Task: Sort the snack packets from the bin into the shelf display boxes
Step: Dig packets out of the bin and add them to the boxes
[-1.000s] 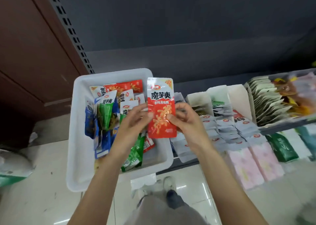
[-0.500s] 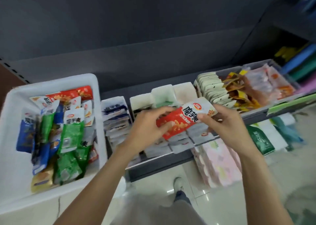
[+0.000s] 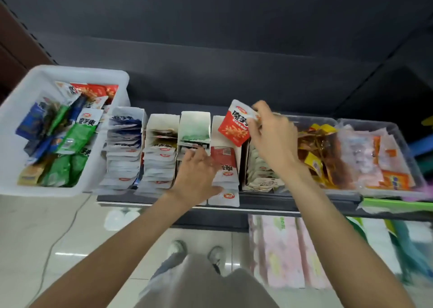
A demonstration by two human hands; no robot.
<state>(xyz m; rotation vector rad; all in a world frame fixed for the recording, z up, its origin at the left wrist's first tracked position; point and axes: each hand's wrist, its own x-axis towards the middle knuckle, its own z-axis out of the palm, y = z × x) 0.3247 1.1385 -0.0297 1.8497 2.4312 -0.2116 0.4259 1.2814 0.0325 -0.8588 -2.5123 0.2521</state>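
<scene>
The right hand point(image 3: 269, 139) pinches a red snack packet point(image 3: 235, 126) by its upper right corner, holding it tilted above the back of a white display box point(image 3: 216, 129) on the shelf point(image 3: 269, 201). That box already holds a row of red-and-white packets point(image 3: 225, 167) lying overlapped toward the shelf's front edge. The left hand point(image 3: 195, 174) rests on the stacked packets between this box and the neighbouring green-tinted box point(image 3: 194, 125), fingers spread and fairly straight, pressing down on them rather than curling round anything. Two more white boxes point(image 3: 161, 122) stand to the left, filled with overlapped white packets. A white bin point(image 3: 77, 73) sits at the shelf's left end, holding a jumble of green, blue and red packets point(image 3: 70, 139). To the right, clear tubs point(image 3: 328, 121) hold orange, yellow and pink snacks.
</scene>
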